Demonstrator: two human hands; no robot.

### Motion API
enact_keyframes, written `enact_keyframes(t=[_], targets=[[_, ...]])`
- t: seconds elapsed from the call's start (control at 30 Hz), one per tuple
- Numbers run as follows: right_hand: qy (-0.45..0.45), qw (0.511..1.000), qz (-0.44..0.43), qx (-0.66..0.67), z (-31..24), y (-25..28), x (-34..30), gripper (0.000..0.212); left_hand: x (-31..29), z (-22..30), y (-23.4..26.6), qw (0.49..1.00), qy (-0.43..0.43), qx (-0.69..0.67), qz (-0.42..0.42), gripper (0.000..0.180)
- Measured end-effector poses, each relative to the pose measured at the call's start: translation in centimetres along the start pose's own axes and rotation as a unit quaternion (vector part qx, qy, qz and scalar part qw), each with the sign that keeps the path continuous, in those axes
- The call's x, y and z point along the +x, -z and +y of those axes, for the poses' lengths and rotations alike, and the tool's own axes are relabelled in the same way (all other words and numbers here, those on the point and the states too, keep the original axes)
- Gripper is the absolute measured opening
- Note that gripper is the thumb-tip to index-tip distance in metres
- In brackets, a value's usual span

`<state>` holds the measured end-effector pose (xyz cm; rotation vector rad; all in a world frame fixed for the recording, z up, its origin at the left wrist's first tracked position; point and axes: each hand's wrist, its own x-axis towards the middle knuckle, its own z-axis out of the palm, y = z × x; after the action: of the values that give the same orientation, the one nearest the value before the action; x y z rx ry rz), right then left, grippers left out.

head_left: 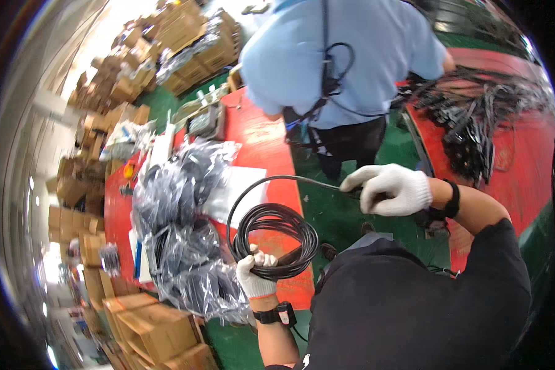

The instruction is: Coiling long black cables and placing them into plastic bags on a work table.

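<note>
A coil of black cable (pixel 276 227) hangs from my left hand (pixel 257 271), whose gloved fingers are wrapped round its lower left side. From the coil one loose length arcs up and across to the right. My right hand (pixel 391 190), also in a white glove, pinches that length between thumb and fingers. Just left of the coil, clear plastic bags (pixel 188 203) with dark coiled contents lie heaped on a red table (pixel 268 145). A white sheet (pixel 237 194) lies beside the bags, partly behind the cable's arc.
A person in a light blue shirt (pixel 345 68) stands ahead with their back to me. Many loose black cables (pixel 475 117) cover a second red table (pixel 524 185) at right. Cardboard boxes (pixel 157 333) are stacked along the left. Green floor (pixel 345 213) shows between the tables.
</note>
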<state>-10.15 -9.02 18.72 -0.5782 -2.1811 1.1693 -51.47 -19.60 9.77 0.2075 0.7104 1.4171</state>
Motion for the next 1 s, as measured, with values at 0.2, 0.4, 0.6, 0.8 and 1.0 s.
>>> enact_keyframes(t=[0.2,0.4,0.6,0.8,1.0], targets=[[0.057,0.978,0.040,0.197,-2.1,-1.1,2.4,0.036,-1.6,0.3,2.3,0.998,-0.039,-0.023,0.039,0.026],[0.172,0.981,-0.070,-0.058,-3.7,-3.0,5.6,0.036,-1.9,0.3,2.2,0.998,-0.030,-0.032,0.054,0.026],[-0.163,0.984,0.024,0.064,-0.2,-8.9,9.0,0.049,-1.6,-1.7,-0.1,0.999,-0.004,0.045,-0.006,0.030],[-0.275,0.952,-0.129,-0.032,5.2,-13.9,9.2,0.072,-0.4,-4.4,-5.5,0.974,-0.018,0.204,0.091,0.034],[-0.297,0.945,-0.097,0.092,6.3,-16.0,6.8,0.055,-0.2,-7.4,-6.3,0.980,0.004,0.180,0.091,0.034]])
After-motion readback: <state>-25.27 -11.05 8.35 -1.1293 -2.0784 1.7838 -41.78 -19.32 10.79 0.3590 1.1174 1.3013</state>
